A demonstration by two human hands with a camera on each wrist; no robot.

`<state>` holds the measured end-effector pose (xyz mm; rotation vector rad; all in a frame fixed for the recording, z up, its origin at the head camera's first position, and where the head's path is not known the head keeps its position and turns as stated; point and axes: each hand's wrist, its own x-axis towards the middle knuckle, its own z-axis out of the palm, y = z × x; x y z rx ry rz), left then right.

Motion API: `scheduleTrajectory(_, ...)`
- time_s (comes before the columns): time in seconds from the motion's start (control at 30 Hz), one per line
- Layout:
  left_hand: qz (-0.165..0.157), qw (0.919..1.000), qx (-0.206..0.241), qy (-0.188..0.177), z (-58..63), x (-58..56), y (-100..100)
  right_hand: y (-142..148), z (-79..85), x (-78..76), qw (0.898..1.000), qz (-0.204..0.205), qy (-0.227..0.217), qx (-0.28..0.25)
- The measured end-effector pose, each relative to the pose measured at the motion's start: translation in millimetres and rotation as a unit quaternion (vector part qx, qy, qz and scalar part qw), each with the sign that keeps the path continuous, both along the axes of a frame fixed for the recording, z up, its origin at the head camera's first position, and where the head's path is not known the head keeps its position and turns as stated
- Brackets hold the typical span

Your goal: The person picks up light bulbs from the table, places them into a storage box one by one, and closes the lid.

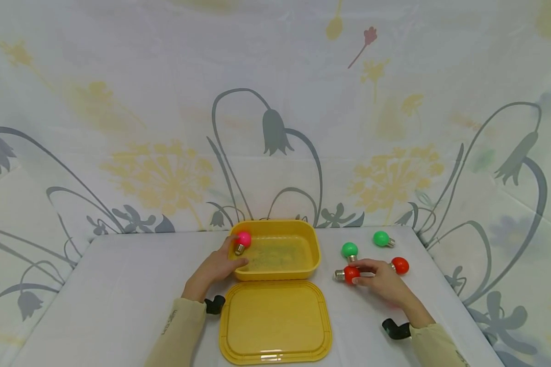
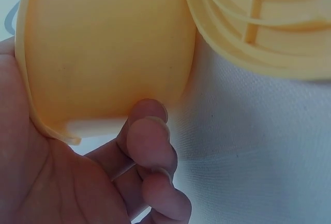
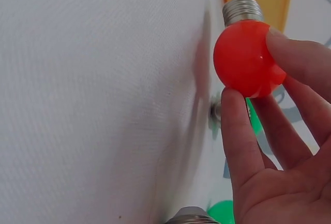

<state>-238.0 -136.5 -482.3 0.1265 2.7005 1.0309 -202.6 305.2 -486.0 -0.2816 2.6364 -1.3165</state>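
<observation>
Head view, right hand [image 1: 385,281] pinching red bulb [image 1: 351,275], left sleeve lettering [image 1: 169,322] illegible

Left hand [image 1: 217,265] curled; right hand [image 1: 385,281] pinching.

A white tablecloth [image 1: 119,285], by which a fine texture is shown up close, is spread flat. It is bordered at the back and both sides by a pale printed curtain [image 1: 275,61]. At the curtain's middle a grey drooping bellflower [image 1: 274,131] is pictured, flanked by two yellow umbels [image 1: 163,174]. Toward the right, a second grey bell [image 1: 519,154] is printed; higher up, a small red blossom [image 1: 370,35] is set on a slanting stem.
</observation>
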Motion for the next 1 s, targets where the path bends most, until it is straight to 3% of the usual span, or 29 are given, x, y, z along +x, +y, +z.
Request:
scheduleTrajectory(0.5,0.004,1.0,-0.002,-0.003,-1.9,-1.7,0.8,-1.3,9.4,1.4,1.0,-0.006,-0.006,-0.027)
scheduleTrajectory(1.0,0.004,1.0,0.001,-0.001,-2.2,-1.2,0.5,-1.9,21.4,-1.4,1.0,-0.011,0.012,-0.021)
